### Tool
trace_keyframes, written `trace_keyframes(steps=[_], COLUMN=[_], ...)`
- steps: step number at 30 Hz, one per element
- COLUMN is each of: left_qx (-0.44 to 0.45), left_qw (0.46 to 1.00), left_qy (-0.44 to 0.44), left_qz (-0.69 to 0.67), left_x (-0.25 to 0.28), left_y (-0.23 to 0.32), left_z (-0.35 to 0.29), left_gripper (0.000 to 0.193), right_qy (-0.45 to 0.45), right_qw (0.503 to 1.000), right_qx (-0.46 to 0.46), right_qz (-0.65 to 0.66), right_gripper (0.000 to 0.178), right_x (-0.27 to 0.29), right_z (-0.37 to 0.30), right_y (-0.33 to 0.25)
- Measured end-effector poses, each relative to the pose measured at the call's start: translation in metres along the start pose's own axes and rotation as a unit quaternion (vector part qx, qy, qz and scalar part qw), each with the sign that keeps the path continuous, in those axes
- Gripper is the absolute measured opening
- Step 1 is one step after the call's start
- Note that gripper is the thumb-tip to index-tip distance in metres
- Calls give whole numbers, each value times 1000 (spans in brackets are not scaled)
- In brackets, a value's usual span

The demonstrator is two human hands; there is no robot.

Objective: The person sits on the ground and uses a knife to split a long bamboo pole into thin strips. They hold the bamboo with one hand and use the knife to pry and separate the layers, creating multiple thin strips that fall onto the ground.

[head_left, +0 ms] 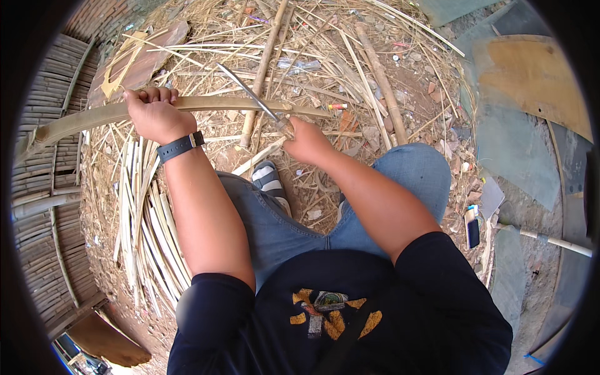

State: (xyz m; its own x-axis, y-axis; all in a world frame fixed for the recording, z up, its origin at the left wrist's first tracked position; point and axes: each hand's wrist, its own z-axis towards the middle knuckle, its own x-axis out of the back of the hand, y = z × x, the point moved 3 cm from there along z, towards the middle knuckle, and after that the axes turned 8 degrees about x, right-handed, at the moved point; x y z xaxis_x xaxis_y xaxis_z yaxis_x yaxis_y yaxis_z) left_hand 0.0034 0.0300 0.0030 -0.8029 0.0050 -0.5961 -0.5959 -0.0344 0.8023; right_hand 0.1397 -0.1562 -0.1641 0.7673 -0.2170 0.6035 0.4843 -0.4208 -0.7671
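My left hand [159,117] is wrapped round a long split bamboo strip [219,103], which runs crosswise in front of me, past my hand to the far left. In my right hand [309,144] is a knife, gripped by its wooden handle, with its long narrow blade [245,87] pointing away and to the left. The blade crosses the strip near the strip's right end. I cannot tell whether the edge touches it. My fingers on the knife handle are mostly hidden behind the back of the hand.
A pile of thin bamboo strips [147,219] lies to my left. Two bamboo poles [267,59] rest on ground littered with shavings. A bamboo slat wall [47,150] stands at left, flat sheets [519,144] at right. A phone [472,230] lies by my right knee.
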Motion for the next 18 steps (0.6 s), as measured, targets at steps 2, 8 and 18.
trace_keyframes(steps=[2, 8, 18], left_qx=[0, -9, -11], left_qw=[1000, 1000, 1000], left_qy=[5, 1, 7], left_qz=[-1, 3, 4], left_x=[1, 1, 4], left_y=[-1, 2, -1], left_z=[0, 1, 1], left_gripper=[35, 36, 35], right_qy=[8, -10, -12], right_qw=[1000, 1000, 1000], right_qx=[-22, -20, 18], right_qz=[-7, 7, -10], right_gripper=[37, 43, 46], right_x=[-6, -2, 3], right_z=[8, 1, 0], right_y=[23, -2, -15])
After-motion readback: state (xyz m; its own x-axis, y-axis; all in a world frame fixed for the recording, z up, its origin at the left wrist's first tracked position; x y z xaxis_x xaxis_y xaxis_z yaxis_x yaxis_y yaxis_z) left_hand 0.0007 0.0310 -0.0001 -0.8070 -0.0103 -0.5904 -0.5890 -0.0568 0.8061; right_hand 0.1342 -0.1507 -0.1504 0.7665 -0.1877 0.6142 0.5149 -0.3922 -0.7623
